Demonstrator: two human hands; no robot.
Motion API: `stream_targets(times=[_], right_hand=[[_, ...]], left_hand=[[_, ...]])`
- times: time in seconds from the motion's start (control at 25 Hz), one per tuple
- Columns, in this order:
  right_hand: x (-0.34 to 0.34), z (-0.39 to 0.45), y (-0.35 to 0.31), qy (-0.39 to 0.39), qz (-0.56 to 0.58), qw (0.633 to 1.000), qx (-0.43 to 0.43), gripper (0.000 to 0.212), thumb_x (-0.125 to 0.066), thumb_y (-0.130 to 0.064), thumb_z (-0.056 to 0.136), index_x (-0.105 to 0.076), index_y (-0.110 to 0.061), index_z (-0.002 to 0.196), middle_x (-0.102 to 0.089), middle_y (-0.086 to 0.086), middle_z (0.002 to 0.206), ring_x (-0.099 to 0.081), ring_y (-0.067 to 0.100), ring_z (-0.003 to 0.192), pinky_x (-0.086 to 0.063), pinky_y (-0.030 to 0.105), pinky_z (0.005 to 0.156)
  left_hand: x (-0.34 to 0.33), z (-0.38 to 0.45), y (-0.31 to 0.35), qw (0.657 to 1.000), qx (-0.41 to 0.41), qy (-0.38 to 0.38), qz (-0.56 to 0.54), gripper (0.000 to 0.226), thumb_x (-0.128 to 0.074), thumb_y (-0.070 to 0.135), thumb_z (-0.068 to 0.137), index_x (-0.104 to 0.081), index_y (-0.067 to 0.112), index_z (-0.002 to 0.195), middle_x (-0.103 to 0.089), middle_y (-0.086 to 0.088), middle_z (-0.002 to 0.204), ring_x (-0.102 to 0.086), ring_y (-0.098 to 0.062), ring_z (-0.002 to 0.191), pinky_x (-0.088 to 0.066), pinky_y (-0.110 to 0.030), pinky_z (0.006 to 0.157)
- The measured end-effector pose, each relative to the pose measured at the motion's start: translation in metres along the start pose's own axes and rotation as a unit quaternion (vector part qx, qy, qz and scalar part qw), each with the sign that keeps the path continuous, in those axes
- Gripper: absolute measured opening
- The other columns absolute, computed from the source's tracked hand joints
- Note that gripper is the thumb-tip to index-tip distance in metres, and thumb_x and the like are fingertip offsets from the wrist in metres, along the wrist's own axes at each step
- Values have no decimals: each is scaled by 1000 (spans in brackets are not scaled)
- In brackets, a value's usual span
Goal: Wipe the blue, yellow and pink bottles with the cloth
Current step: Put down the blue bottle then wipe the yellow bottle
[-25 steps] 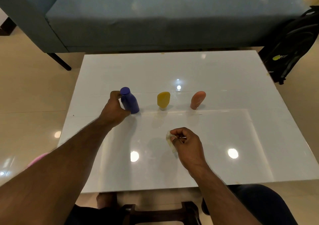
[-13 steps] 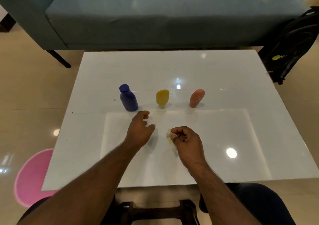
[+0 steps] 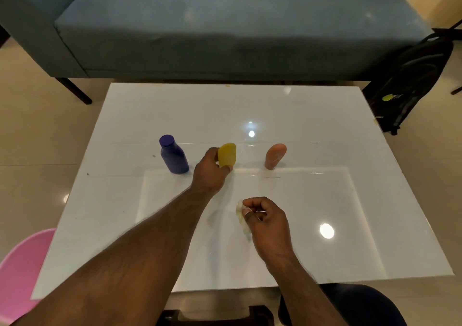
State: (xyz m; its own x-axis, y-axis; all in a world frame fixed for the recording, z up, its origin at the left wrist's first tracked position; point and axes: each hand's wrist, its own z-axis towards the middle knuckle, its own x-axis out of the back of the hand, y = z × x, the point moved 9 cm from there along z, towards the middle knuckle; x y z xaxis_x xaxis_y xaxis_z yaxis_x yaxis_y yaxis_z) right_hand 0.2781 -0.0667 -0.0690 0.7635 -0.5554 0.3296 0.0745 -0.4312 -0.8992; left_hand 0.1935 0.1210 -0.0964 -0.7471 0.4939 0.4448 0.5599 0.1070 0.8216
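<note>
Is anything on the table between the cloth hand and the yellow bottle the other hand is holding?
Nothing visible. The left hand grips the small yellow plastic bottle; the right hand holds the crumpled pale cloth nearer the person, with only bare glossy white table between. The dark blue bottle and pink bottle stand off to either side.

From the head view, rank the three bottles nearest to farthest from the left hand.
1. Yellow bottle: middle of the row, gripped by the left hand.
2. Blue bottle: just to its left.
3. Pink bottle: right end, farthest.
</note>
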Motion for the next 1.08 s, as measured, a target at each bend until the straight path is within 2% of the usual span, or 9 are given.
stream_targets(times=[0.16, 0.32, 0.48, 0.6, 0.72, 0.8, 0.92, 1.0, 1.08], right_hand=[[14, -2, -7, 27, 26, 999, -8, 14, -66, -18, 87, -67, -32, 88, -67, -17, 90, -63, 6, 87, -53, 20, 74], [22, -22, -29, 29, 59, 998, 3, 17, -66, -15, 87, -68, -32, 87, -68, -17, 89, -63, 4, 85, -49, 17, 69], [23, -51, -54, 25, 53, 998, 33, 15, -65, -18, 88, -69, -31, 95, -69, -16, 94, -63, 2, 88, -50, 19, 74], [26, -80, -82, 26, 11, 996, 89, 15, -64, -24, 89, -69, -29, 102, -68, -15, 100, -62, 3, 94, -52, 21, 82], [23, -107, -115, 19, -37, 986, 162, 15, -62, -23, 90, -69, -28, 103, -67, -16, 102, -61, 0, 95, -48, 11, 82], [18, -125, -133, 10, -90, 973, 213, 15, -61, -21, 91, -69, -28, 101, -66, -16, 101, -60, -1, 95, -46, 8, 80], [5, -144, -148, -13, -206, 943, 261, 18, -55, -16, 93, -68, -22, 104, -65, -9, 103, -57, 4, 92, -40, 8, 82], [-4, -152, -149, -23, -257, 926, 276, 21, -53, -16, 94, -67, -19, 108, -64, -4, 108, -56, 7, 96, -39, 11, 86], [-13, -163, -147, -33, -286, 912, 291, 23, -52, -16, 94, -65, -16, 113, -62, -1, 112, -56, 12, 102, -42, 20, 93]], left_hand=[[2, -34, -11, 998, 31, -50, -25, 51, -69, 30, 92, -50, 19, 138, -63, -3, 130, -64, -23, 109, -56, -44, 98], [10, -106, -33, 965, 116, -119, -204, 51, -63, 22, 97, -44, 19, 145, -58, -12, 137, -71, -28, 106, -61, -43, 89], [30, -170, -31, 946, 116, -122, -278, 43, -55, 16, 101, -47, 15, 143, -61, -17, 132, -74, -29, 97, -59, -33, 74], [43, -217, -28, 938, 98, -121, -310, 39, -52, 16, 102, -48, 16, 141, -69, -14, 123, -74, -28, 93, -58, -33, 73], [47, -257, -22, 917, 82, -145, -362, 35, -51, 19, 102, -52, 17, 137, -74, -14, 115, -72, -27, 88, -58, -34, 73], [45, -280, -18, 890, 85, -168, -415, 33, -48, 27, 104, -55, 16, 134, -74, -17, 115, -71, -29, 88, -60, -37, 75], [43, -302, -21, 840, 108, -173, -502, 35, -46, 30, 105, -61, 14, 132, -74, -19, 112, -71, -36, 91, -63, -42, 78], [43, -309, -25, 829, 108, -173, -521, 35, -47, 27, 105, -62, 14, 134, -73, -19, 116, -72, -37, 94, -63, -42, 78], [44, -310, -28, 825, 107, -169, -529, 36, -45, 25, 105, -61, 15, 136, -71, -19, 123, -72, -36, 99, -62, -43, 80]])
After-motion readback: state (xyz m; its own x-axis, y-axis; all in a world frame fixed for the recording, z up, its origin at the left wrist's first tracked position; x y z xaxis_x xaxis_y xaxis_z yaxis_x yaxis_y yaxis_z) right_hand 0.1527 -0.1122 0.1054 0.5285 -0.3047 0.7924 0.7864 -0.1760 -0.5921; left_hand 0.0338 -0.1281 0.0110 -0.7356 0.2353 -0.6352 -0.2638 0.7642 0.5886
